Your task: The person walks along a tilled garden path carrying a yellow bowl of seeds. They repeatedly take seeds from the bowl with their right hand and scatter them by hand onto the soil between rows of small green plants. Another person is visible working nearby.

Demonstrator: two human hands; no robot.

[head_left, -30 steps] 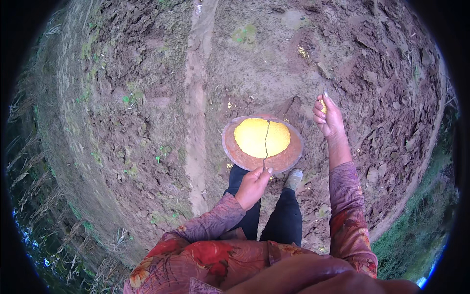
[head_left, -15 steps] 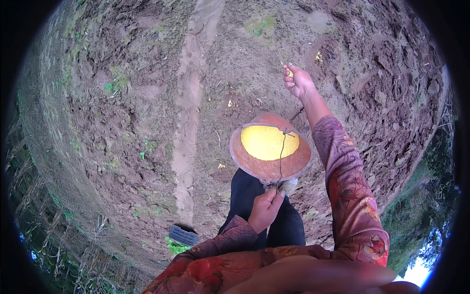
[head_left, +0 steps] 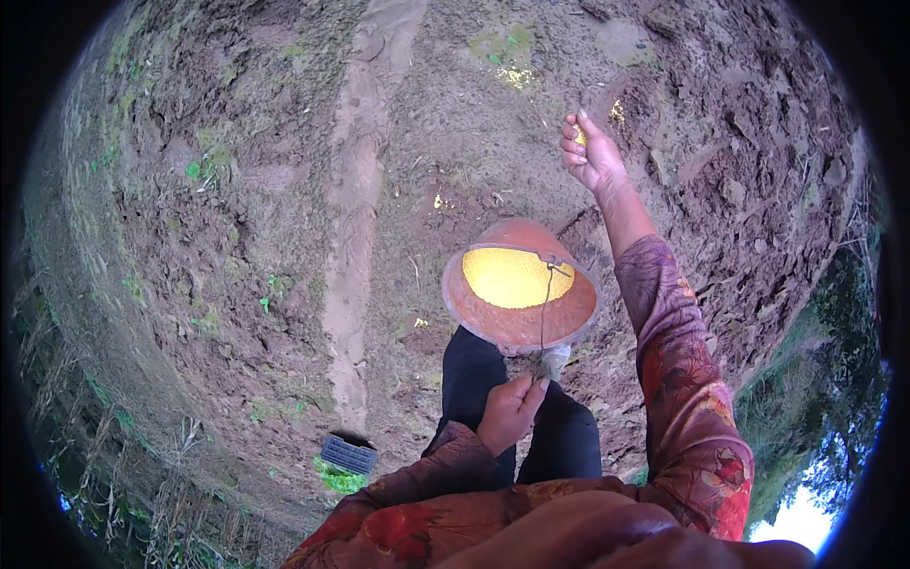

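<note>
A reddish-brown bucket (head_left: 519,328) hangs tilted in front of my legs, partly filled with fine yellow granules (head_left: 515,279). Its thin wire handle (head_left: 544,321) runs down into my left hand (head_left: 512,414), whose fingers are closed around it near my knees. Stretched out ahead and to the right, my right hand (head_left: 597,163) is curled above the soil with some yellow granules in its fingers. A scattered patch of the same granules (head_left: 515,78) lies on the ground ahead and left of this hand. Another small pile (head_left: 618,114) sits just beyond it.
Bare, lumpy brown soil (head_left: 256,171) surrounds me, with a smoother strip (head_left: 353,199) running ahead on the left. Small granule spots (head_left: 440,202) dot the ground beside the bucket. A dark tray (head_left: 349,454) and green leaves (head_left: 341,477) lie at lower left.
A scattered patch of yellow granules has appeared on the soil ahead. My right hand has drawn slightly right, still holding some. My left hand keeps the bucket nearly in place.
</note>
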